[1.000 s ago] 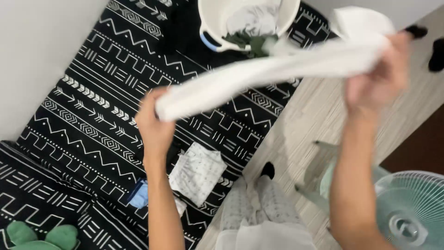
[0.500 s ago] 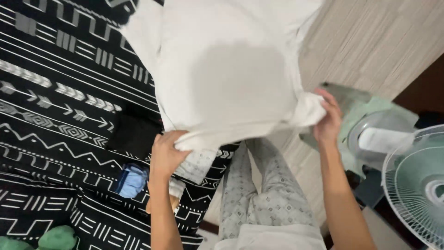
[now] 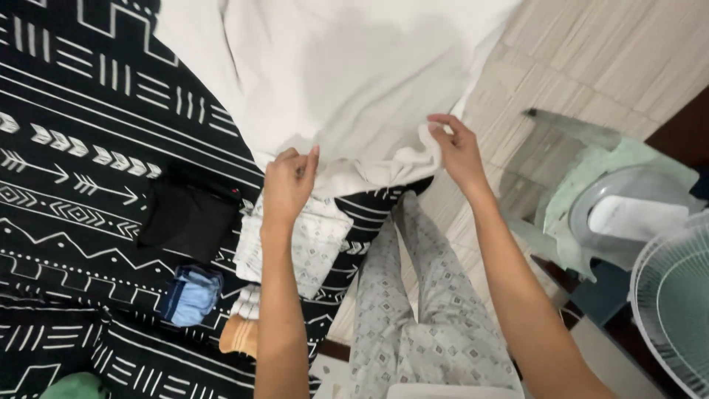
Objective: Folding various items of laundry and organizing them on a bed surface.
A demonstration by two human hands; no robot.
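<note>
Both hands are on the white garment [image 3: 347,81], which lies spread over the black-and-white patterned bed cover [image 3: 81,125] and reaches off the far edge of view. The left hand [image 3: 289,185] sits at the garment's near hem, its grip pinched together on a fold of the white cloth, fingers [image 3: 310,159] curled up toward the fabric. The right hand [image 3: 458,151] is out to the right, its grip also clamped on the hem, where the cloth bunches into a small roll just beside the thumb. Between the two hands the near edge of the garment sags and wrinkles. Just under the left wrist lies a folded pale patterned cloth [image 3: 303,244], touching the garment's hem. Left of that rests a folded black piece [image 3: 188,214], and nearer still a folded blue piece [image 3: 192,294], the two close together but apart. A tan item [image 3: 238,336] peeks out beside the left forearm; what it is, I cannot tell. The person's legs in grey patterned trousers [image 3: 421,295] stand on the pale wood-look floor [image 3: 591,59], right against the bed's edge. At the right stands a mint-green fan [image 3: 650,222], well apart from the garment.
</note>
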